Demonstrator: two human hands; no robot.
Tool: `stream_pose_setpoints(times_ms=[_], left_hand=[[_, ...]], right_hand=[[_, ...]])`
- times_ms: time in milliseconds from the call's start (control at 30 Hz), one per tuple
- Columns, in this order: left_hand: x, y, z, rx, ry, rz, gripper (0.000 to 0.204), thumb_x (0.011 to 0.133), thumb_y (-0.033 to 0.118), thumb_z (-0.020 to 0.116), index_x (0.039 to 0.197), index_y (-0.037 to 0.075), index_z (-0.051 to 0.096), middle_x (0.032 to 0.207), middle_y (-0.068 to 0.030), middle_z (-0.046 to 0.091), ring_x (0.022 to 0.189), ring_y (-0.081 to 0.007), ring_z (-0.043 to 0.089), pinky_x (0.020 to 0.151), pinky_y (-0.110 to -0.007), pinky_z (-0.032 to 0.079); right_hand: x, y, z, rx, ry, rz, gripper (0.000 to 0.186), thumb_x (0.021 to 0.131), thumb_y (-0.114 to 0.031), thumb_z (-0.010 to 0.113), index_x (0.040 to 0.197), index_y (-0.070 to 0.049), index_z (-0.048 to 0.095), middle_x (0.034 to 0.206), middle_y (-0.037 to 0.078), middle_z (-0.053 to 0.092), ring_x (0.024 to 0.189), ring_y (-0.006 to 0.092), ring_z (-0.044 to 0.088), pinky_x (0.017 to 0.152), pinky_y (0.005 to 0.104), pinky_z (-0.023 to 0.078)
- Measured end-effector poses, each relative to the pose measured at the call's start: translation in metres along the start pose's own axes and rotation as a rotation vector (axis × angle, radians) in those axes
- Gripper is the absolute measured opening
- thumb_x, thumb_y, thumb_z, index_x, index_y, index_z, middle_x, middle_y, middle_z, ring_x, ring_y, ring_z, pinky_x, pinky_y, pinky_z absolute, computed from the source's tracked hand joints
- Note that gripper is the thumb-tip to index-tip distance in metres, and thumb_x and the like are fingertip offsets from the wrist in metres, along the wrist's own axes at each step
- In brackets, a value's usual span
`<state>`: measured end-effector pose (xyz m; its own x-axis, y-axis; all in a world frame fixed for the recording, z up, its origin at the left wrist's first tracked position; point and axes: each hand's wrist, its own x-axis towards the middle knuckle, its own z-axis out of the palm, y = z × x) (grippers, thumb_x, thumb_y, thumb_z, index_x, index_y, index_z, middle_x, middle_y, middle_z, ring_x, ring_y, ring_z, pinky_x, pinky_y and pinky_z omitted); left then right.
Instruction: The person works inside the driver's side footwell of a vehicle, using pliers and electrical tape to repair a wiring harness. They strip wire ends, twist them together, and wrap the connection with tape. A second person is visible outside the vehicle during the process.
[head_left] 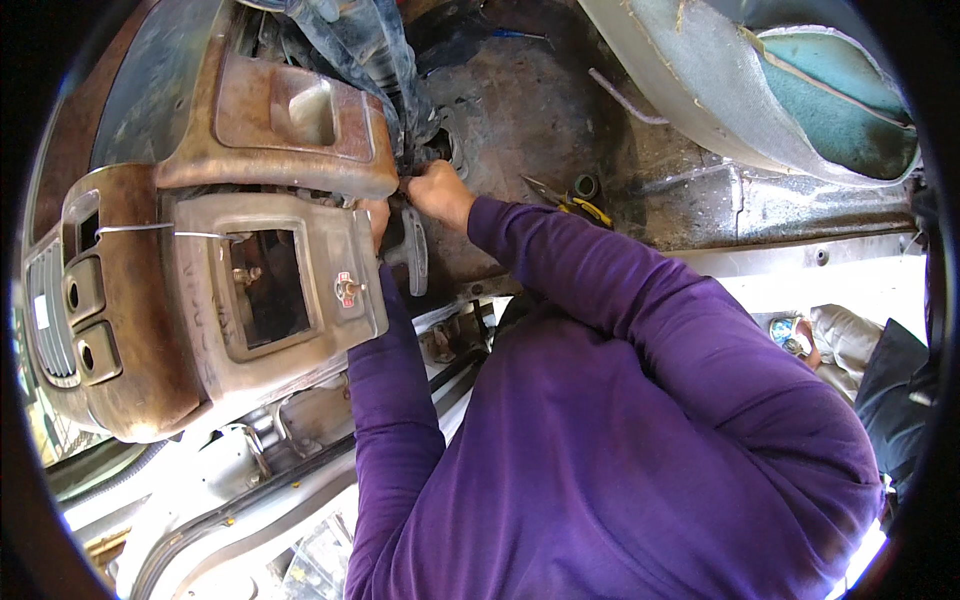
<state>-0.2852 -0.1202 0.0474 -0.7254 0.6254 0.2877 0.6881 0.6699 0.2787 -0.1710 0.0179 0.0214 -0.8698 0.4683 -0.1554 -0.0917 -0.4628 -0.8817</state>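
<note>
My right hand (441,194) is closed, with its fingers bunched at the lower edge of the brown dashboard (395,160). What it grips, if anything, is hidden. My left hand (377,218) reaches up beside it behind the worn dash panel (205,300); only a bit of it shows and its fingers are out of sight. A grey lever-like handle (416,250) hangs just below both hands. Above my right hand, dark bundled material (370,60) runs down from under the dashboard.
Yellow-handled pliers (588,211) and a dark tape roll (585,186) lie on the floor (520,110) right of my hands. Loose grey floor lining (690,70) bulges at the upper right. The metal door sill (790,258) runs along the right. Another person's hand (812,345) shows outside.
</note>
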Motion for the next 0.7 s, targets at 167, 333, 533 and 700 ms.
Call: stream_pose_setpoints(times_ms=[167, 333, 533, 700], left_hand=[[-0.004, -0.002, -0.006, 0.06, 0.056, 0.161, 0.026, 0.094, 0.028, 0.068, 0.112, 0.01, 0.071, 0.109, -0.013, 0.072, 0.1, -0.0322, 0.066, 0.091, -0.044, 0.049], [-0.011, 0.022, -0.013, 0.174, 0.081, 0.191, 0.027, 0.097, 0.028, 0.067, 0.115, 0.009, 0.071, 0.109, -0.0147, 0.072, 0.099, -0.0354, 0.066, 0.092, -0.046, 0.05], [-0.021, 0.025, 0.0, 0.226, -0.024, -0.048, 0.036, 0.094, 0.025, 0.07, 0.126, 0.008, 0.067, 0.121, -0.0166, 0.071, 0.103, -0.0343, 0.067, 0.094, -0.044, 0.05], [-0.021, 0.02, 0.013, -0.039, 0.095, -0.041, 0.041, 0.093, 0.024, 0.073, 0.128, 0.005, 0.065, 0.127, -0.014, 0.07, 0.107, -0.0317, 0.067, 0.095, -0.041, 0.05]], right_hand=[[0.003, -0.007, 0.003, 0.095, 0.085, 0.224, 0.034, 0.085, -0.015, 0.078, 0.1, 0.014, 0.07, 0.097, 0.017, 0.074, 0.084, 0.023, 0.066, 0.077, 0.0397, 0.052], [-0.002, -0.015, 0.006, 0.157, 0.11, 0.31, 0.033, 0.088, -0.011, 0.077, 0.109, 0.013, 0.07, 0.106, 0.017, 0.073, 0.091, 0.0227, 0.065, 0.082, 0.0391, 0.051], [-0.021, -0.027, -0.003, 0.253, 0.091, 0.299, 0.027, 0.097, -0.015, 0.069, 0.11, 0.009, 0.071, 0.109, 0.016, 0.073, 0.097, 0.0223, 0.063, 0.089, 0.0385, 0.048], [-0.025, -0.034, 0.0, 0.323, 0.042, 0.295, 0.03, 0.097, -0.017, 0.06, 0.11, 0.007, 0.071, 0.108, 0.016, 0.072, 0.097, 0.0223, 0.062, 0.089, 0.0383, 0.047]])
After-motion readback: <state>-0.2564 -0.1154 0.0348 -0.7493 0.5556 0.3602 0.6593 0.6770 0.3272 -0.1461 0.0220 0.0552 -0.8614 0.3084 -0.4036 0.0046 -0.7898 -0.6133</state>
